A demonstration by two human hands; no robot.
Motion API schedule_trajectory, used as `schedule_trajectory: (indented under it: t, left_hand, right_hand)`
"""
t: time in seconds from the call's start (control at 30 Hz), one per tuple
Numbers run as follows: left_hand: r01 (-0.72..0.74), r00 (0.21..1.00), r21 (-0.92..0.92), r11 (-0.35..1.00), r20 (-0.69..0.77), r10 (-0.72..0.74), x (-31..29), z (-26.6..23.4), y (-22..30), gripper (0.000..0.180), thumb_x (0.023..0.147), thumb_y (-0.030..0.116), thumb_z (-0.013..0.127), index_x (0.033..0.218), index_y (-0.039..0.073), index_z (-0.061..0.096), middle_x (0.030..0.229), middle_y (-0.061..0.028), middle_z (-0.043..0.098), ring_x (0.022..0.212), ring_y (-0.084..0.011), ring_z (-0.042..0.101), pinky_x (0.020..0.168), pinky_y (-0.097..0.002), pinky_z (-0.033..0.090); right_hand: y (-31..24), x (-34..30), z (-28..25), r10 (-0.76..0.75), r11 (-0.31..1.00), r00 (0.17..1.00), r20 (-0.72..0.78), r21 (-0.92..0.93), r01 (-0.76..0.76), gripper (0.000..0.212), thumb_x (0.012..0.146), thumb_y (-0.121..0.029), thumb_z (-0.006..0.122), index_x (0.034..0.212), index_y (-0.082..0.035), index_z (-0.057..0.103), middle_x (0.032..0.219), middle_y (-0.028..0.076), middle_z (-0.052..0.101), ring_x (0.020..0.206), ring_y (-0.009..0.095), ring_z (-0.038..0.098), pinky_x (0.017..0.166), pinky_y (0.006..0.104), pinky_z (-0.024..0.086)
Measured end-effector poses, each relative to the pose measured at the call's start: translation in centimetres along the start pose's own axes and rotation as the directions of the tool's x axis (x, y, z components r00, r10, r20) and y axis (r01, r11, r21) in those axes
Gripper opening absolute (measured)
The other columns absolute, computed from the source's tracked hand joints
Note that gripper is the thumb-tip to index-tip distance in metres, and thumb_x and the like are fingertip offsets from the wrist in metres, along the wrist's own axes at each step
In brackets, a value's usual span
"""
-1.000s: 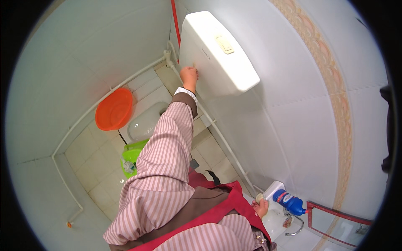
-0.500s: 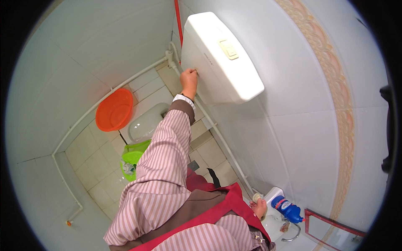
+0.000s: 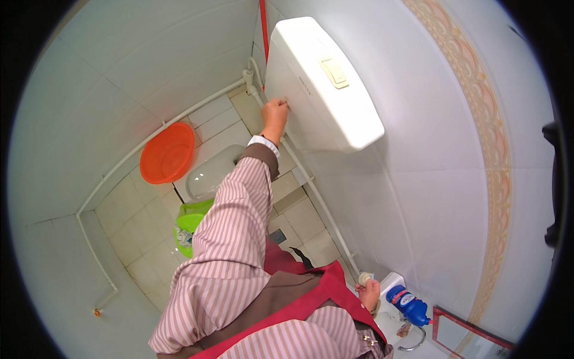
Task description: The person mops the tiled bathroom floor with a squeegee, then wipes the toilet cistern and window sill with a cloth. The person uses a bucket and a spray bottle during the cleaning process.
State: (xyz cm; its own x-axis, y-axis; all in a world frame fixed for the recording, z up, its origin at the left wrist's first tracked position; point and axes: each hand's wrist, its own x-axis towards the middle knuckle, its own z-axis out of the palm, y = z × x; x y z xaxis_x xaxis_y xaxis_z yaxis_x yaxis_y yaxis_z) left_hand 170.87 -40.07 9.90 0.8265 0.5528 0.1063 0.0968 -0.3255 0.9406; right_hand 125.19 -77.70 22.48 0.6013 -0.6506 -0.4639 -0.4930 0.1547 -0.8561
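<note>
The left hand point(image 3: 275, 116) is holding its fingers bunched at the front of the white cistern point(image 3: 320, 99), seemingly touching it; whether they are pinching something small, one cannot tell; the right hand point(image 3: 369, 293) is gripping a pale round piece point(image 3: 365, 279) near the washbasin point(image 3: 387, 326); this piece is sticking out beyond the fingers, so a loosened hold could be letting it fall; on so smooth a front, the left fingers might be slipping, if they are pressing slantwise; the squat pan point(image 3: 209, 175) is lying lower, near the orange basin point(image 3: 167, 154); the blue bottle point(image 3: 408, 305) is sitting near the right hand; a careless wrist could be knocking it over.
</note>
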Motion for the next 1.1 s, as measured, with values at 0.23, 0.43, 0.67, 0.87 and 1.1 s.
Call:
schedule_trajectory:
  t: [0.23, 0.43, 0.67, 0.87, 1.1]
  left_hand:
    - [-0.002, 1.000, 0.000, 1.000, 0.026, 0.002, -0.5, -0.6, 0.8, 0.014, 0.068, 0.015, 0.060, 0.071, 0.002, 0.063, 0.065, -0.0161, 0.059, 0.061, -0.0309, 0.057, 0.058, -0.0377, 0.045]
    - [0.188, 0.862, 0.051, 0.981, 0.471, -0.189, -8.4, 0.1, -6.8, 0.016, 0.071, 0.019, 0.055, 0.074, 0.004, 0.060, 0.060, -0.0122, 0.058, 0.053, -0.0227, 0.054, 0.050, -0.0354, 0.043]
    - [0.524, 0.438, 0.146, 0.839, 0.799, -0.412, -24.7, -3.1, -11.9, 0.003, 0.071, 0.006, 0.055, 0.071, 0.002, 0.055, 0.053, -0.0059, 0.052, 0.042, -0.0153, 0.049, 0.036, -0.0274, 0.039]
    - [0.338, 0.067, 0.273, 0.901, 0.948, -0.312, -36.0, -4.0, 0.4, 0.010, 0.073, 0.009, 0.058, 0.078, 0.000, 0.057, 0.064, -0.0059, 0.056, 0.052, -0.0143, 0.053, 0.045, -0.0253, 0.042]
    - [0.182, -0.546, -0.082, 0.980, 0.820, 0.169, -59.4, -4.4, 17.4, 0.014, 0.075, 0.009, 0.060, 0.081, -0.003, 0.060, 0.078, -0.0070, 0.060, 0.072, -0.0123, 0.053, 0.067, -0.0235, 0.041]
  right_hand:
    - [-0.3, -0.3, 0.9, 0.015, 0.999, 1.000, -0.012, -0.030, -0.015, 0.013, 0.086, -0.017, 0.049, 0.088, -0.004, 0.050, 0.070, 0.008, 0.058, 0.049, 0.017, 0.055, 0.043, 0.0251, 0.042]
    - [0.4, -1.2, 1.5, -0.004, 1.000, 1.000, -0.016, 0.004, 0.004, 0.012, 0.084, -0.014, 0.049, 0.085, -0.002, 0.051, 0.072, 0.008, 0.058, 0.053, 0.016, 0.055, 0.047, 0.0248, 0.043]
    - [1.5, -1.8, -3.0, -0.058, 0.991, 0.991, -0.119, 0.116, 0.072, 0.014, 0.083, -0.014, 0.052, 0.085, 0.000, 0.054, 0.072, 0.007, 0.058, 0.056, 0.016, 0.058, 0.045, 0.0234, 0.041]
    - [5.9, -5.9, -10.7, 0.027, 0.899, 0.939, -0.342, 0.420, 0.126, 0.016, 0.083, -0.017, 0.053, 0.085, -0.001, 0.054, 0.073, 0.006, 0.058, 0.058, 0.013, 0.059, 0.047, 0.0227, 0.041]
    - [13.1, -15.3, -21.8, 0.098, 0.561, 0.893, -0.440, 0.765, 0.315, 0.016, 0.083, -0.019, 0.056, 0.088, -0.004, 0.055, 0.075, 0.002, 0.056, 0.061, 0.010, 0.053, 0.053, 0.0211, 0.039]
